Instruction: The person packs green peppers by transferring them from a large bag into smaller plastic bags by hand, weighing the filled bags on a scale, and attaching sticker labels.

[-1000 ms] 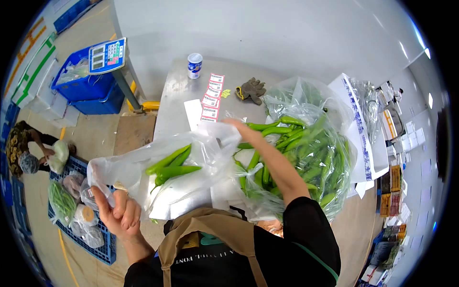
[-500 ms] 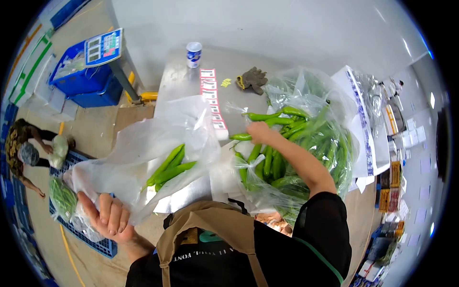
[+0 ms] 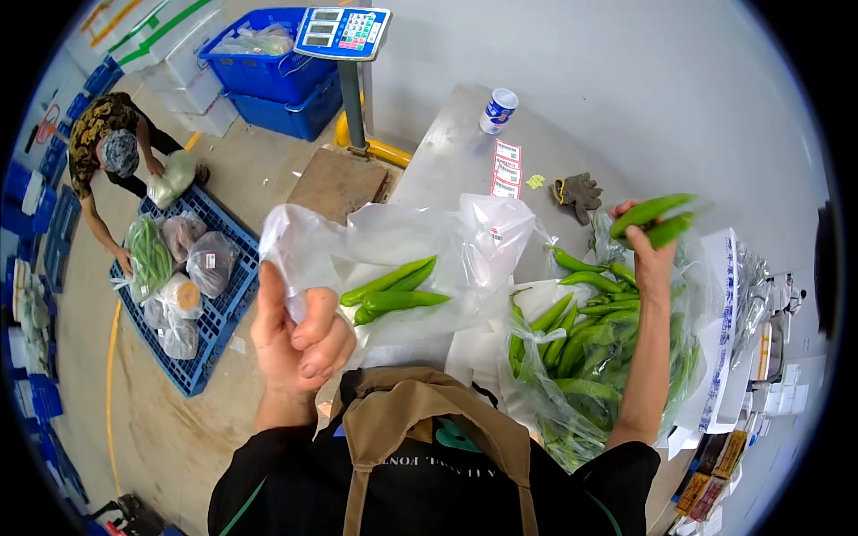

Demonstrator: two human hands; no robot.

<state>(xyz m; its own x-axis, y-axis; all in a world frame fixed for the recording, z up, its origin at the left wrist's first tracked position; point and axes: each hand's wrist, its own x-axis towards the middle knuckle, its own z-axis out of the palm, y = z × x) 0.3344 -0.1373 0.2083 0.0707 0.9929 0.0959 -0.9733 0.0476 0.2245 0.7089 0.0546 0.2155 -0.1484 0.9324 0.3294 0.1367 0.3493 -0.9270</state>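
Observation:
My left hand [image 3: 304, 339] grips the edge of a clear plastic bag [image 3: 375, 237] at the left of the table. Several green peppers [image 3: 393, 288] lie inside that bag. My right hand [image 3: 648, 255] is raised at the right, its fingers closed on green peppers [image 3: 657, 220], slightly blurred. Below it, a large open plastic bag [image 3: 536, 393] is full of more green peppers [image 3: 594, 344].
A can [image 3: 499, 111], a strip of labels [image 3: 507, 170] and a dark glove [image 3: 578, 195] lie toward the table's back. A scale display [image 3: 343, 33] stands behind. Left, a person [image 3: 116, 152] bends over a blue pallet [image 3: 192, 371] with bagged produce.
My right hand has moved from the pepper pile up and to the right, now with peppers in it. The view has turned, showing more of the pallet. My left hand still holds the bag.

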